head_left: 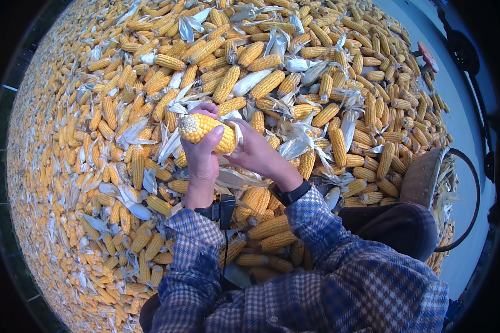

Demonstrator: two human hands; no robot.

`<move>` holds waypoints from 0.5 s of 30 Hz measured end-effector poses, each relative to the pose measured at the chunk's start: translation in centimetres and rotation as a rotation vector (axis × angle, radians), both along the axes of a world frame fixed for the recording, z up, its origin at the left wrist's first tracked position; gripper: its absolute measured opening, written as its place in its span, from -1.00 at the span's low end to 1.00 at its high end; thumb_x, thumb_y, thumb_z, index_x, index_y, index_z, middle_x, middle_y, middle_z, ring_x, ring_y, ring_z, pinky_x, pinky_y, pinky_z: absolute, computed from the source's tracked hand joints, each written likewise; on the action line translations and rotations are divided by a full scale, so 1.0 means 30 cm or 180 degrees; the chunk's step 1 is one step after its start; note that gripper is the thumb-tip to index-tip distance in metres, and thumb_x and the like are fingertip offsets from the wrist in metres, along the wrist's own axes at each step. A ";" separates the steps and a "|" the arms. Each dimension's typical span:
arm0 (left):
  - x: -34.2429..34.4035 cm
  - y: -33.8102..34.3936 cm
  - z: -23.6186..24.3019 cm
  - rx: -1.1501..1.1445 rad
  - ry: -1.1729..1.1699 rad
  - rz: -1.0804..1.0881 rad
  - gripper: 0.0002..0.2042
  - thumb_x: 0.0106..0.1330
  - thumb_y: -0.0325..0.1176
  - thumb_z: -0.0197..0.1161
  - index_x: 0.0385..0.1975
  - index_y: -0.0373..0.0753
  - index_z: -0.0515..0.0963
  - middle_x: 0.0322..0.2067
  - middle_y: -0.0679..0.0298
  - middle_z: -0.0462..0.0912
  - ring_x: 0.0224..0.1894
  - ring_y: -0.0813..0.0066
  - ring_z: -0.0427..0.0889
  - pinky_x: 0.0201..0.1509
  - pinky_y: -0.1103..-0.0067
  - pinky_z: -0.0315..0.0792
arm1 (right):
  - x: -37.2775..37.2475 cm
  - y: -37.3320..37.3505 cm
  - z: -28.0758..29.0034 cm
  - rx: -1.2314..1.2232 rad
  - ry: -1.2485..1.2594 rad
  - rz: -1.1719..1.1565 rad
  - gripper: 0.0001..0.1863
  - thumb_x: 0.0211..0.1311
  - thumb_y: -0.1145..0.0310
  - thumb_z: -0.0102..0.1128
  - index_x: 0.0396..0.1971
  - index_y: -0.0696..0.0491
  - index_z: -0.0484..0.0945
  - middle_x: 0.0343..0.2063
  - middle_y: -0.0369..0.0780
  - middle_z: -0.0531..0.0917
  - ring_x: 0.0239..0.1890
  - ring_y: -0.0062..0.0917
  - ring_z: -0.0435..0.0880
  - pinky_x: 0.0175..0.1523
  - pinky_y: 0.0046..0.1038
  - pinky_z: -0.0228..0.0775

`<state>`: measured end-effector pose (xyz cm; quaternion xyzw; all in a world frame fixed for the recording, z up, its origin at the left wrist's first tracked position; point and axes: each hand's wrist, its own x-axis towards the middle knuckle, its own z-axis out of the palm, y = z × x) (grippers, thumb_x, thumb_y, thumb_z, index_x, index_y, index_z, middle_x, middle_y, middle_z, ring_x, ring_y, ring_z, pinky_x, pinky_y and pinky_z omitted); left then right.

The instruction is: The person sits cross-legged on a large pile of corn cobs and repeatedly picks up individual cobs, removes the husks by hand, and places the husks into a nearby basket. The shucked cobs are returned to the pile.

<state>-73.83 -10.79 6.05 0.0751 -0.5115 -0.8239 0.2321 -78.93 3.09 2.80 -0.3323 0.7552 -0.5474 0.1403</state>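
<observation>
A yellow corn cob (223, 139) is held up over the pile, its pale tip pointing to the left. My left hand (203, 155) wraps round it, thumb lying across the kernels. At the cob's right end, my right hand (256, 150) is closed on a bit of pale husk (238, 135) by the base; its fingertips are partly hidden. Right below my hands, more cobs (254, 202) and a strip of dry husk (236, 178) lie on the pile.
A broad heap of husked corn (122, 183) with loose husks spreads all round me. At the right stands a woven basket (425, 175) with a dark curved handle (476, 205), beside my bent knee (408, 227). Grey pavement (466, 261) lies past the heap, with a red object (426, 57) at its edge.
</observation>
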 end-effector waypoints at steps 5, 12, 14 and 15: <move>0.004 -0.030 -0.010 -0.1098 -0.0537 0.0396 -0.58 0.01 -0.50 0.49 -0.08 -0.24 0.55 -0.05 0.28 0.52 -0.01 0.51 0.55 0.14 0.52 0.46 | -0.061 0.088 0.163 0.0400 0.1323 -0.0263 0.16 -0.14 0.37 0.53 0.50 0.13 0.02 0.32 0.13 0.39 0.35 0.03 0.41 0.40 -0.20 0.30; 0.021 0.013 0.001 -0.0117 -0.0298 0.0017 -0.34 0.01 -0.46 0.49 0.20 -0.25 0.43 -0.13 0.36 0.55 -0.03 0.56 0.55 0.17 0.54 0.42 | 0.058 -0.052 0.109 -0.1145 -0.0711 0.0122 -0.06 -0.10 0.48 0.44 0.40 0.17 0.25 0.18 0.02 0.56 0.21 -0.29 0.58 0.30 -0.33 0.39; 0.033 0.005 0.006 -0.0128 -0.0158 -0.0070 -0.36 0.03 -0.47 0.46 0.21 -0.27 0.44 -0.15 0.35 0.55 -0.04 0.57 0.55 0.17 0.55 0.42 | 0.060 -0.051 0.043 -0.0980 -0.1663 0.0211 -0.18 -0.10 0.46 0.47 0.29 0.19 0.41 0.09 -0.05 0.65 0.10 -0.43 0.64 0.22 -0.39 0.45; 0.036 -0.002 0.004 -0.0131 -0.0248 -0.0027 -0.48 0.07 -0.48 0.41 0.11 -0.28 0.49 -0.09 0.29 0.58 -0.03 0.54 0.56 0.18 0.55 0.41 | 0.063 -0.056 0.014 -0.0920 -0.1714 0.0334 -0.25 -0.08 0.46 0.48 0.23 0.19 0.46 0.04 -0.09 0.68 0.05 -0.48 0.65 0.19 -0.41 0.47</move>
